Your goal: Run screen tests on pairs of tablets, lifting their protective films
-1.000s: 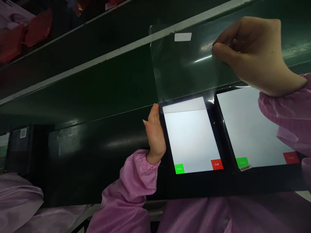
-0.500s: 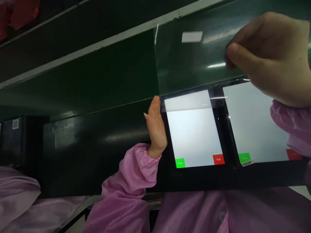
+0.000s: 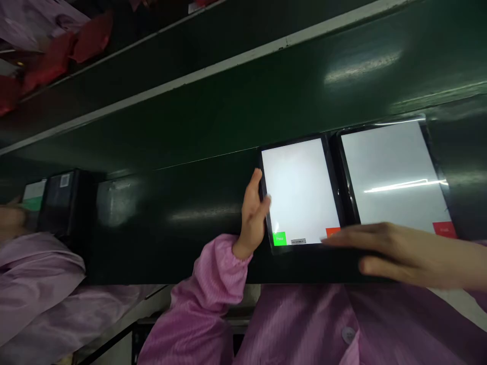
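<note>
Two black-framed tablets lie side by side on the dark green belt [image 3: 198, 238], their screens lit white. My left hand [image 3: 253, 215] holds the left edge of the left tablet [image 3: 299, 185], near its green Pass button [image 3: 279, 239] and a small barcode label [image 3: 298, 241]. My right hand [image 3: 399, 253] stretches flat along the lower edges, with its fingertips next to the partly covered red button [image 3: 333, 232] and nothing visible in it. The right tablet [image 3: 391, 172] carries a bright glare streak. No raised clear film shows; I cannot tell whether film lies on the screens.
A white-edged rail [image 3: 228, 66] runs across above the belt, with red pouches [image 3: 64, 53] beyond it. A black box with a QR label [image 3: 64, 203] stands at left. A co-worker's hand [image 3: 11, 218] and pink sleeve [image 3: 38, 274] are at far left.
The clear film no longer stands raised above the left tablet. My right hand has moved from high on the right down to the tablets' lower edge. The view has shifted slightly.
</note>
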Demonstrator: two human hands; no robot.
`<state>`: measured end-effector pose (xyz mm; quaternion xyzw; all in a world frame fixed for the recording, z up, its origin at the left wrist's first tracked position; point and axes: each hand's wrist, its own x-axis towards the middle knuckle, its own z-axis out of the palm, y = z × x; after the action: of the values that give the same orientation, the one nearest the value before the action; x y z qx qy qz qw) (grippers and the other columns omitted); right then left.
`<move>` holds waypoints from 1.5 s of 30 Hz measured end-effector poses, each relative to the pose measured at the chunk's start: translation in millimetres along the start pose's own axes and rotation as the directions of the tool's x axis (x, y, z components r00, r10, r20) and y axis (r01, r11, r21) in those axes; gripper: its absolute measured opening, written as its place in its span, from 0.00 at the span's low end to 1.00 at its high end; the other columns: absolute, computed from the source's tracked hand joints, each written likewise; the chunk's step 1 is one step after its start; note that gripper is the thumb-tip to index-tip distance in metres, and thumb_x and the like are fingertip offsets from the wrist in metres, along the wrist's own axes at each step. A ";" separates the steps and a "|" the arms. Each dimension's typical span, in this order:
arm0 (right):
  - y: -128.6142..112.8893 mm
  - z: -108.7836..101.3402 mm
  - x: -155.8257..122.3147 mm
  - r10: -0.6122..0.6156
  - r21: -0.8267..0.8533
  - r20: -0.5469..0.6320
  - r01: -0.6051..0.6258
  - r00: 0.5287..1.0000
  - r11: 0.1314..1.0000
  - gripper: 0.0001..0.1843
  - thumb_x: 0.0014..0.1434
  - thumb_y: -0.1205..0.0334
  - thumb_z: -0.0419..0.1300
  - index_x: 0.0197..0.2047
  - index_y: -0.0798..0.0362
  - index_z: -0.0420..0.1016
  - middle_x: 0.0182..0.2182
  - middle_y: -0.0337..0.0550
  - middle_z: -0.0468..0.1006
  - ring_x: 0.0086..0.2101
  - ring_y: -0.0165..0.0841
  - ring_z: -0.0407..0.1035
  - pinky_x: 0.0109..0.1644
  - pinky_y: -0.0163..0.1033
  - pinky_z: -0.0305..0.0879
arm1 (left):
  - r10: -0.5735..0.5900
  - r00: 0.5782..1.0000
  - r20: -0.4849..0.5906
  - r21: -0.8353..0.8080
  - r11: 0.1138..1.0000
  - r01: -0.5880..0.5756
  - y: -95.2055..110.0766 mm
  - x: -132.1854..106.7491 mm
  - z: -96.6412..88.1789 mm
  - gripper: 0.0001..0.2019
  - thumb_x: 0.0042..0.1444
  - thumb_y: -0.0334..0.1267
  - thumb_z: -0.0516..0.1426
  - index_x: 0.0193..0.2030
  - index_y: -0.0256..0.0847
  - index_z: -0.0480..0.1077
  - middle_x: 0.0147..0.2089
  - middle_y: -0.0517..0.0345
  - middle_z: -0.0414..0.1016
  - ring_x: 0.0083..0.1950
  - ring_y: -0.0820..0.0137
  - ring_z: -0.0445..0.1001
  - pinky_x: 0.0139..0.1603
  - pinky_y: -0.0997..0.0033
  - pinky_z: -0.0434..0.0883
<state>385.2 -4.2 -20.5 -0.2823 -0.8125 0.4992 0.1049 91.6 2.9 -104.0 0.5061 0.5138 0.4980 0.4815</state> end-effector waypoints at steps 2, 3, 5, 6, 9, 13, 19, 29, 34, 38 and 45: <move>4.6 8.7 -27.1 -0.100 -0.143 -0.120 0.082 0.988 0.986 0.21 0.77 0.53 0.53 0.69 0.42 0.71 0.55 0.44 0.83 0.49 0.38 0.80 0.48 0.40 0.79 | -0.001 0.992 0.127 0.007 1.000 0.000 -0.4 -29.8 -9.3 0.34 0.66 0.49 0.64 0.76 0.63 0.57 0.82 0.62 0.51 0.82 0.57 0.49 0.81 0.51 0.58; 8.0 12.2 -38.5 -0.149 -0.258 -0.212 0.092 0.966 0.962 0.20 0.78 0.55 0.52 0.68 0.43 0.72 0.56 0.44 0.82 0.53 0.39 0.79 0.51 0.41 0.78 | 0.000 0.986 0.167 0.007 1.000 -0.001 -0.9 -42.7 -14.4 0.36 0.65 0.45 0.65 0.76 0.67 0.56 0.83 0.64 0.47 0.83 0.57 0.47 0.80 0.52 0.58; 14.6 16.9 -55.0 -0.216 -0.505 -0.335 0.019 0.917 0.863 0.19 0.77 0.55 0.52 0.66 0.43 0.74 0.58 0.46 0.80 0.57 0.43 0.75 0.56 0.49 0.75 | -0.018 0.982 0.186 0.024 1.000 0.014 -2.7 -60.6 -24.1 0.38 0.65 0.40 0.65 0.76 0.70 0.54 0.84 0.67 0.40 0.83 0.58 0.43 0.80 0.54 0.58; 17.0 17.8 -60.1 -0.236 -0.602 -0.353 -0.027 0.905 0.798 0.18 0.77 0.54 0.53 0.63 0.43 0.76 0.59 0.47 0.79 0.58 0.46 0.74 0.57 0.53 0.74 | -0.032 0.983 0.180 0.037 0.999 0.026 -3.8 -65.1 -28.1 0.39 0.65 0.39 0.65 0.76 0.70 0.54 0.85 0.67 0.38 0.84 0.58 0.42 0.80 0.54 0.58; 18.4 16.2 -66.9 -0.275 -0.725 -0.355 -0.078 0.893 0.684 0.14 0.75 0.55 0.56 0.58 0.45 0.79 0.60 0.49 0.78 0.56 0.48 0.74 0.59 0.58 0.70 | -0.050 0.988 0.143 0.027 0.999 0.047 -5.8 -63.0 -34.3 0.40 0.62 0.40 0.68 0.76 0.68 0.55 0.84 0.62 0.43 0.83 0.55 0.44 0.79 0.51 0.60; 18.4 9.6 -70.0 -0.270 -0.654 -0.484 -0.139 0.833 0.744 0.12 0.74 0.62 0.55 0.55 0.49 0.78 0.57 0.52 0.79 0.55 0.46 0.73 0.55 0.52 0.71 | -0.075 0.997 0.020 -0.043 0.996 0.076 -3.5 -41.1 -29.1 0.30 0.65 0.47 0.65 0.72 0.66 0.64 0.81 0.58 0.55 0.81 0.52 0.52 0.78 0.46 0.62; 36.2 4.8 -70.4 -0.233 -0.640 -0.529 -0.204 0.816 0.741 0.12 0.73 0.62 0.58 0.55 0.48 0.79 0.57 0.51 0.79 0.55 0.46 0.73 0.53 0.51 0.72 | -0.095 0.995 -0.028 -0.015 0.995 0.094 5.1 -15.8 -11.2 0.32 0.61 0.46 0.68 0.71 0.65 0.65 0.79 0.59 0.60 0.81 0.52 0.53 0.78 0.44 0.63; 45.2 -10.0 -77.7 -0.225 -0.613 -0.593 -0.252 0.773 0.748 0.32 0.72 0.58 0.56 0.75 0.26 0.59 0.61 0.44 0.77 0.53 0.54 0.74 0.54 0.62 0.70 | 0.006 0.998 -0.066 0.015 1.000 -0.005 1.0 -22.2 -10.4 0.35 0.59 0.48 0.69 0.72 0.64 0.64 0.79 0.58 0.59 0.80 0.51 0.56 0.79 0.46 0.61; 74.2 -61.9 -46.6 -0.058 -0.423 -0.728 -0.381 0.683 0.822 0.25 0.73 0.51 0.54 0.71 0.26 0.66 0.63 0.45 0.75 0.61 0.54 0.70 0.64 0.63 0.67 | -0.006 0.987 -0.161 -0.003 1.000 0.006 4.7 30.3 -16.1 0.25 0.65 0.59 0.60 0.66 0.60 0.70 0.78 0.57 0.62 0.80 0.54 0.56 0.77 0.48 0.62; 113.3 -102.8 0.0 0.168 -0.074 -0.760 -0.341 0.628 0.937 0.34 0.68 0.32 0.54 0.61 0.50 0.78 0.60 0.55 0.77 0.61 0.54 0.69 0.68 0.63 0.64 | 0.079 0.980 -0.180 0.149 0.987 -0.052 6.2 88.2 6.0 0.26 0.63 0.64 0.59 0.56 0.48 0.77 0.66 0.49 0.76 0.73 0.54 0.68 0.77 0.49 0.62; 128.9 -116.2 17.9 0.276 0.104 -0.753 -0.306 0.598 0.946 0.48 0.65 0.19 0.42 0.45 0.53 0.85 0.43 0.50 0.85 0.47 0.45 0.79 0.57 0.47 0.73 | 0.175 0.985 -0.013 0.416 0.896 -0.154 7.5 107.8 11.0 0.25 0.63 0.63 0.59 0.51 0.45 0.79 0.61 0.49 0.80 0.67 0.56 0.74 0.73 0.54 0.67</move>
<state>468.8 137.4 -78.9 -0.5950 -0.6450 0.3308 0.3471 100.3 110.9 -95.9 0.6255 0.5749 0.4291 0.3067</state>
